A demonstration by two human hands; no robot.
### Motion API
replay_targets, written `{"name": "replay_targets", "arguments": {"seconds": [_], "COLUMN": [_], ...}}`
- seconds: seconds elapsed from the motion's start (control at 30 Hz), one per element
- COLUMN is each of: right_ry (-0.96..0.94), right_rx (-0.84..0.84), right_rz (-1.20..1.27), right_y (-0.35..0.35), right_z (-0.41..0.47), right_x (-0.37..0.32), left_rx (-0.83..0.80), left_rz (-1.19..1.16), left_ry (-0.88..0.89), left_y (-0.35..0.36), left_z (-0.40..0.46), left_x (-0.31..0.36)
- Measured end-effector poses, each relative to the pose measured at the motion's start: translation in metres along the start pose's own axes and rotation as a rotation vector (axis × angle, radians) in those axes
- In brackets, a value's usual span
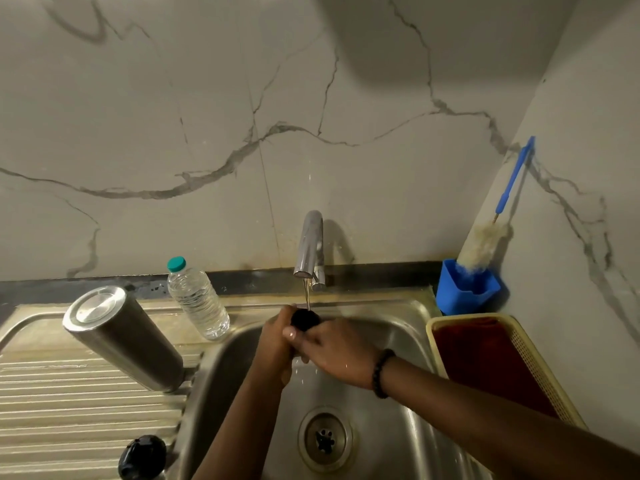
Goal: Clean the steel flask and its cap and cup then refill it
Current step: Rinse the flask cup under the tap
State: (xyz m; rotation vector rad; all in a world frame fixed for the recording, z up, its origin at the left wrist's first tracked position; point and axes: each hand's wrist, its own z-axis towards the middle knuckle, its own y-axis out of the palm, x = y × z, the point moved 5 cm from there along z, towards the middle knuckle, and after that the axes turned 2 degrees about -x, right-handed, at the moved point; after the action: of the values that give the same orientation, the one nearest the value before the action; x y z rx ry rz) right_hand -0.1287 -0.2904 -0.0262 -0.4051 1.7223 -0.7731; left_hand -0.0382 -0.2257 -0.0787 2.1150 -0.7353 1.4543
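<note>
Black cap is gripped by left hand and right hand under tap, rinse step; steel flask, upended at 9 o'clock, probably refilled later.

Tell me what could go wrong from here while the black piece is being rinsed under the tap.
1. The steel flask stands upside down on the ribbed drainboard, close to the basin edge and the left forearm; an elbow nudge could tip it in.
2. Both hands, left hand and right hand, hold a wet black piece over the basin; it could slip toward the drain.
3. The water bottle beside the flask could get knocked.
</note>
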Motion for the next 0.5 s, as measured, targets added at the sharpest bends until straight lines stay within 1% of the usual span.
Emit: {"name": "replay_targets", "arguments": {"seconds": [0.03,0.1,0.13,0.17,0.2,0.23,0.27,0.33,0.37,0.4,0.47,0.5], "right_ry": [0.149,0.405,0.452,0.444,0.414,0.361,0.314,0.172,0.085,-0.034,-0.331,-0.479], "right_rx": [-0.014,-0.006,-0.014,-0.029,-0.058,-0.083,-0.101,-0.135,-0.142,-0.147,-0.176,-0.180], "right_rz": [0.308,1.024,1.256,1.374,1.411,1.353,1.235,0.823,0.524,0.154,-0.587,-0.826], "right_y": [-0.001,-0.003,-0.006,-0.008,-0.009,-0.008,-0.005,0.002,0.002,-0.001,-0.006,-0.008], "right_z": [0.003,0.007,0.010,0.012,0.013,0.010,0.005,-0.008,-0.012,-0.012,-0.006,-0.004], "right_x": [0.000,0.003,0.001,-0.002,-0.007,-0.014,-0.019,-0.021,-0.015,-0.006,0.015,0.022], "left_rx": [0.026,0.059,0.051,0.033,0.017,0.013,0.034,0.086,0.077,0.042,-0.062,-0.118], "left_rz": [0.016,0.064,0.088,0.087,0.061,0.028,0.015,0.045,0.065,0.087,0.163,0.168], "left_ry": [0.060,0.195,0.258,0.307,0.345,0.375,0.391,0.363,0.301,0.217,0.056,-0.009], "left_y": [0.000,0.002,0.005,0.009,0.010,0.010,0.006,-0.004,-0.007,-0.009,-0.009,-0.009], "left_z": [-0.003,-0.010,-0.013,-0.017,-0.020,-0.022,-0.021,-0.012,-0.006,0.000,0.004,0.003], "left_x": [0.002,0.006,0.007,0.007,0.008,0.011,0.015,0.023,0.024,0.021,0.006,-0.002]}}
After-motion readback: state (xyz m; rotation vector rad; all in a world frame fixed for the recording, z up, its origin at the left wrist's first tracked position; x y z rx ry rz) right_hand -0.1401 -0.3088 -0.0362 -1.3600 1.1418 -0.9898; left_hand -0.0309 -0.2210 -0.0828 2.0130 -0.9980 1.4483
